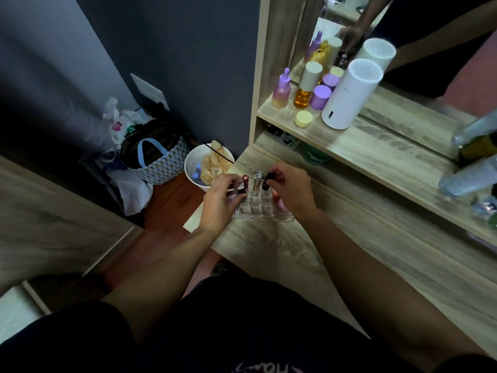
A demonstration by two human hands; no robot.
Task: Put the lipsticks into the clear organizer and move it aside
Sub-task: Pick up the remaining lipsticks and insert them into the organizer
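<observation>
Organizer clear, rigid, likely light and slick, on desk below shelf; grip by side walls | left hand pinching silver-capped lipstick over its left cells | right hand pinching dark lipstick over its right cells

Home bedroom vanity, mirror, skincare bottles on wooden shelf, waste bin

Clear plastic organizer (glossy), wood-grain desk.
</observation>
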